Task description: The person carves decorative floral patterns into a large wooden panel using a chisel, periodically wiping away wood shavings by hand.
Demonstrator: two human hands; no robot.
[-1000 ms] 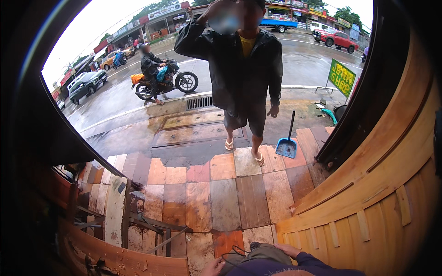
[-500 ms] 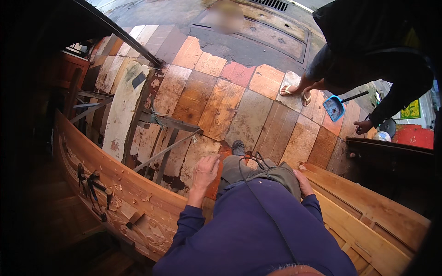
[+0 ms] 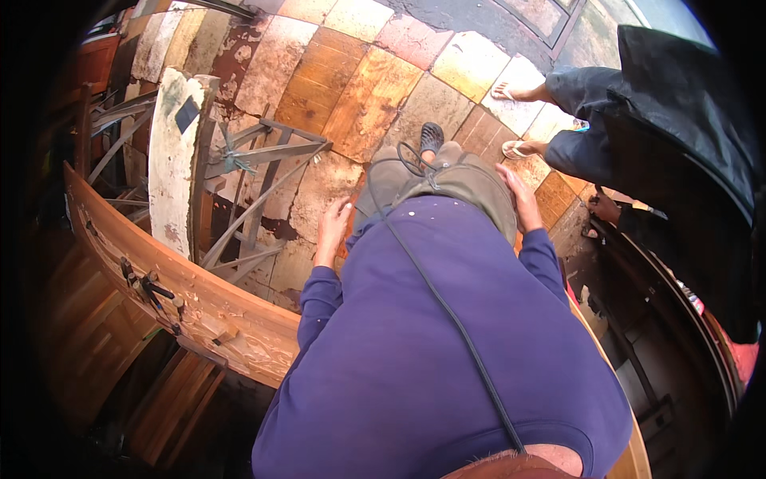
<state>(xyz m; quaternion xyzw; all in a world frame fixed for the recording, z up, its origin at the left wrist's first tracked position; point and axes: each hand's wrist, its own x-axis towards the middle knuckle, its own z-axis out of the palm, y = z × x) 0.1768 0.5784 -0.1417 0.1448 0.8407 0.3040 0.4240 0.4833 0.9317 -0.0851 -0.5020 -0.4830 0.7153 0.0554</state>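
My left hand (image 3: 333, 227) hangs beside my left thigh with its fingers stretched out, holding nothing that I can see. It is nearest to the curved wooden board (image 3: 263, 330), which carries carved patterns and wood shavings. On that board lie several dark-handled hand tools (image 3: 152, 289) and a small wooden block (image 3: 219, 326), all apart from my hand. My right hand (image 3: 521, 199) rests along the side of my grey-green shorts (image 3: 471, 191), fingers extended and apart from any tool.
A co-worker in dark clothes (image 3: 670, 136) stands close on the right, one hand (image 3: 604, 207) by a dark wooden piece. Left of me stand a worn white plank (image 3: 171, 160) and a wooden trestle (image 3: 267, 152). Patchwork tiles (image 3: 371, 100) cover the floor.
My view has shifted, and the tiled floor and my feet appear nearer. The co-worker shows closer on the right, and the blue dustpan is now almost wholly covered. Both my hands stay empty.
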